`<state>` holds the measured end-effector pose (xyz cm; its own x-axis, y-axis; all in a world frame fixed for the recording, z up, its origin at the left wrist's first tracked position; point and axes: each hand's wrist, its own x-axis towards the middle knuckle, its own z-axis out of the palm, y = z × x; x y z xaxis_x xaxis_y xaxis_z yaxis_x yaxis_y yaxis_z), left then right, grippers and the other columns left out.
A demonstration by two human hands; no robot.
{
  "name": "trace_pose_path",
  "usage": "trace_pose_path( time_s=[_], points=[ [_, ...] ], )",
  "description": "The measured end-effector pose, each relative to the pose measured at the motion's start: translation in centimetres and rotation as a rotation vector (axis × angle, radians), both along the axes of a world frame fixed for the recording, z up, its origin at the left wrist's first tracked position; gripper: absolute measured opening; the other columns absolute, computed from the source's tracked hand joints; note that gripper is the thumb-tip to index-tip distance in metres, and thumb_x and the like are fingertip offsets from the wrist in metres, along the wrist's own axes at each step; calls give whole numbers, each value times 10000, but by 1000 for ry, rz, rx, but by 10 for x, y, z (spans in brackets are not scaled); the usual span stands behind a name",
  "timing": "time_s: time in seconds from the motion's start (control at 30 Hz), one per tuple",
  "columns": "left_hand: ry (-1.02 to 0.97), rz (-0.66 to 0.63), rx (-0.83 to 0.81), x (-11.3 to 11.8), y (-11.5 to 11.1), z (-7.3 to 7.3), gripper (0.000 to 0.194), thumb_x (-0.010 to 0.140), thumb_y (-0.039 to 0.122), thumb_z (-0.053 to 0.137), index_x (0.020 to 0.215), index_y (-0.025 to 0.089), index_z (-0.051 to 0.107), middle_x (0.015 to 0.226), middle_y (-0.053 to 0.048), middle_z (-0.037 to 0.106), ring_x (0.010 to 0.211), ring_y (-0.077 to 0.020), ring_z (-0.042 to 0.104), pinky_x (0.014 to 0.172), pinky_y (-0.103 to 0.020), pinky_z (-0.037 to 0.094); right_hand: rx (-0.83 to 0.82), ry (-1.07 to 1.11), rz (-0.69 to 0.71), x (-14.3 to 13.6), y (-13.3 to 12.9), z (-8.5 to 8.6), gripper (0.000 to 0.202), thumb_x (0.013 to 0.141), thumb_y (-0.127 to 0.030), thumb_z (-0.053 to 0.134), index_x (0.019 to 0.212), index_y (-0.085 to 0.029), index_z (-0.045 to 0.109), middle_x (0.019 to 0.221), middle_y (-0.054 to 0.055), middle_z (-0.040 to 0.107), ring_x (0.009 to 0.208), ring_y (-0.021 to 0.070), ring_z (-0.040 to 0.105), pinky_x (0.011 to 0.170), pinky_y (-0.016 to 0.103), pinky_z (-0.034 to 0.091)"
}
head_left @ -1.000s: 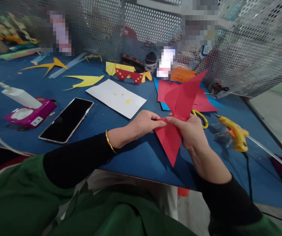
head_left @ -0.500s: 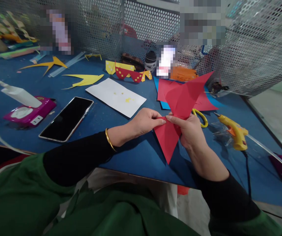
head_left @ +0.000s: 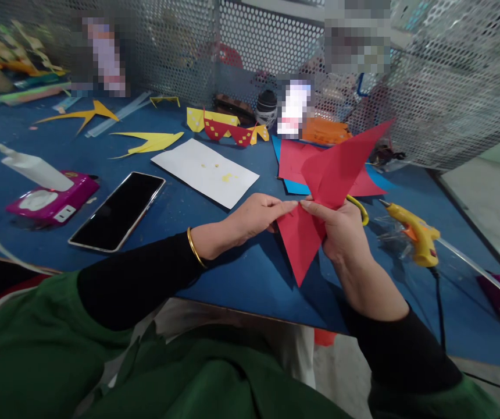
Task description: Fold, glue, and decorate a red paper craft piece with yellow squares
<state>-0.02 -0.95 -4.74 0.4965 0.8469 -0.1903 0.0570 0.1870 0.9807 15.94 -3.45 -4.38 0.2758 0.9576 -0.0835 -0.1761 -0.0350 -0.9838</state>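
A folded red paper (head_left: 304,247) with pointed ends is held above the front of the blue table, one point toward me and a larger flap slanting up to the right. My left hand (head_left: 256,218) pinches its left edge between thumb and fingers. My right hand (head_left: 341,230) grips its right side, with the thumb pressed on the middle beside my left thumb. Beyond the paper lie flat red sheets (head_left: 291,160) over a blue sheet (head_left: 296,187). Yellow scissor handles (head_left: 363,212) show partly behind my right hand.
A yellow glue gun (head_left: 418,233) with its cord lies to the right. Left are a phone (head_left: 119,210), a purple power strip (head_left: 56,201) with a white charger (head_left: 36,169), and a white card (head_left: 206,174). Yellow (head_left: 149,141) and orange cutouts (head_left: 88,116) lie farther back, before a perforated metal screen (head_left: 175,52).
The red paper has shifted slightly right and up, its upper flap leaning farther right. My left thumb has slid along the paper, close to my right thumb. Both hands keep their grip.
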Motion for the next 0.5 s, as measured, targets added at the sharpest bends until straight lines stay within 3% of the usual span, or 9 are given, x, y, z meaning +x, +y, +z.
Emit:
trace_pose_path(
  time_s=[0.1,0.2,0.5],
  points=[
    [-3,38,21,0,-1,2,341,890,469,621,756,160,679,759,-30,671,681,-114,581,642,-247,443,18,-6,4,0,1,-1,284,495,-250,889,688,-210,683,726,-1,711,657,176,636,710,360,543],
    [39,51,86,0,0,0,252,789,344,741,657,163,625,629,21,570,610,-93,497,609,-248,386,7,-23,23,-3,-1,0,275,512,-256,881,695,-212,681,682,-12,682,634,167,622,669,346,533],
    [120,82,150,-1,-2,-1,272,766,237,707,577,178,519,593,38,494,571,-84,428,582,-270,315,-22,-26,43,-7,-4,-1,251,528,-255,881,695,-213,698,667,-9,674,625,164,630,643,335,539]
  ],
)
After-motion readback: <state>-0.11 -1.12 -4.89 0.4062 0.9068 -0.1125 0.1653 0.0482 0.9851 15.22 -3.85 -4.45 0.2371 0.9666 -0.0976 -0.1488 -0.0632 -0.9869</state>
